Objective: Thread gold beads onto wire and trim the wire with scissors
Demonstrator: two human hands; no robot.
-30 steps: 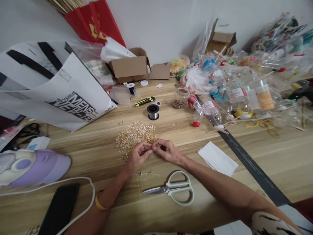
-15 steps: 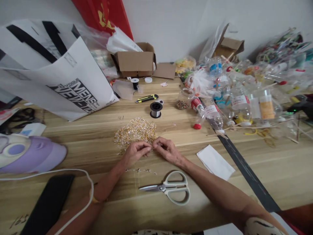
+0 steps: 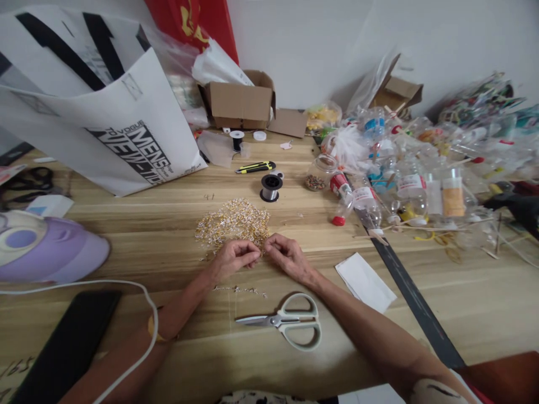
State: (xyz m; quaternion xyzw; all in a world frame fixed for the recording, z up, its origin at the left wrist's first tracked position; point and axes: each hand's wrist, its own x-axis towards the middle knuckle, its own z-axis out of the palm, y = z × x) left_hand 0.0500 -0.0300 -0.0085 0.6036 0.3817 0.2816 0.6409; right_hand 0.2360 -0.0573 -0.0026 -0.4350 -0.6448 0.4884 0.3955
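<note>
My left hand [image 3: 236, 259] and my right hand [image 3: 287, 255] meet fingertip to fingertip at the near edge of a heap of small gold and silver rings [image 3: 233, 221]. Both are closed in a pinch; whatever lies between the fingertips is too small to make out. Below my left hand a short beaded chain [image 3: 241, 290] lies flat on the wooden table [image 3: 177, 348]. Nearer to me, between my forearms, rest scissors [image 3: 280, 321] with pale handles, their blades pointing left.
Behind the heap are a spool of wire [image 3: 270, 188], a yellow-black utility knife [image 3: 255, 167] and a jar of beads [image 3: 320, 174]. Plastic bottles [image 3: 410, 191] crowd the right. A white bag [image 3: 138, 129], purple object [image 3: 63, 252], white cable [image 3: 149, 303] and black phone-like slab [image 3: 67, 348] occupy the left.
The camera view has tilted and shifted slightly. My hands stay pinched together in nearly the same place by the heap; the scissors and chain lie as before.
</note>
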